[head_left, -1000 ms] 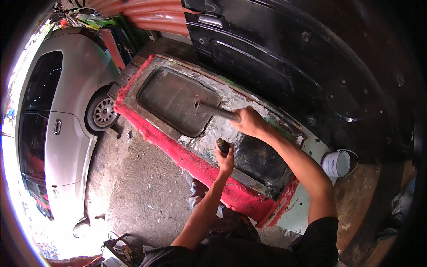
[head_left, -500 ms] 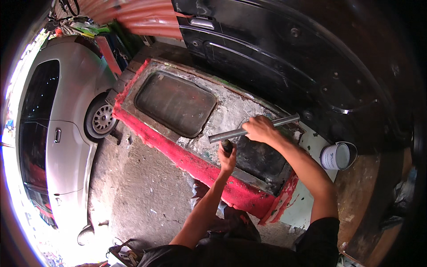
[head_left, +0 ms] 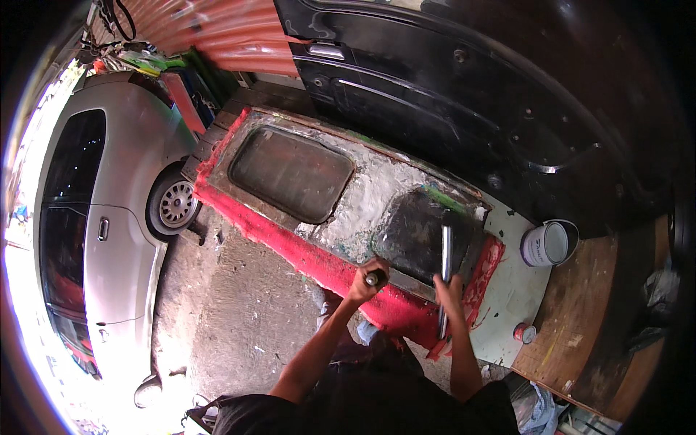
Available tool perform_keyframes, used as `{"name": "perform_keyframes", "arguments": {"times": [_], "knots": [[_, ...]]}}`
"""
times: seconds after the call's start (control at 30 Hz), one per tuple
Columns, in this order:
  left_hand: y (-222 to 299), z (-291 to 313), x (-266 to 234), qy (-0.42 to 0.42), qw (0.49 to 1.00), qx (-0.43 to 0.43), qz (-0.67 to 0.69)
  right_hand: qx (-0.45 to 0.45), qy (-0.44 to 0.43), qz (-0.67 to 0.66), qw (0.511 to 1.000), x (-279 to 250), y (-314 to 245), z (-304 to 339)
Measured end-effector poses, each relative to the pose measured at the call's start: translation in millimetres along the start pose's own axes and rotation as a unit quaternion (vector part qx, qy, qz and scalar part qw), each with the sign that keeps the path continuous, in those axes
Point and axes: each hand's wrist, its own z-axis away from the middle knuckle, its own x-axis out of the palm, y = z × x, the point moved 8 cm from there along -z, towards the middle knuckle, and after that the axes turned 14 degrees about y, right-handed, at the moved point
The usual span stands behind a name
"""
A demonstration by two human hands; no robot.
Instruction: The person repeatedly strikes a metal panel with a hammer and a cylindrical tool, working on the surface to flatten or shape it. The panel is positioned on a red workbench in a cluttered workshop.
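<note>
My left hand (head_left: 368,280) is closed around a dark-handled tool (head_left: 376,277), seen end-on with a round metal tip; the rest of it is hidden. It is above the near red edge of a worn work surface (head_left: 366,185). My right hand (head_left: 449,291) grips a long, straight grey metal bar (head_left: 446,250) near its middle. The bar points away from me, its far end over a dark recessed panel (head_left: 413,232) and its near end by the red edge. White, putty-like smears cover the middle of the surface, beside a second rounded recess (head_left: 293,174) at left.
A silver car (head_left: 109,196) stands at left on the concrete floor (head_left: 225,312). Behind the work surface leans a large black panel (head_left: 435,94). A white can with a wire handle (head_left: 536,246) and a small red can (head_left: 520,333) stand at right, near a wooden board (head_left: 580,312).
My right hand has drawn the bar toward me and turned it from crosswise to pointing away. My left hand has come slightly nearer, tilting the dark-handled tool end-on.
</note>
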Motion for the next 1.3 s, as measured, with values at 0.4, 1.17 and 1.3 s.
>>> {"name": "perform_keyframes", "arguments": {"times": [0.4,1.17,1.3], "knots": [[21,41,30,-0.034,0.992,0.068,-0.103,-0.074,0.012,0.105,0.992,0,73,130],[16,25,37,-0.175,0.972,0.118,-0.103,-0.034,0.005,-0.023,0.999,29,63,203],[16,25,50,-0.134,0.972,0.146,-0.130,-0.073,0.013,0.033,0.997,19,27,201]]}}
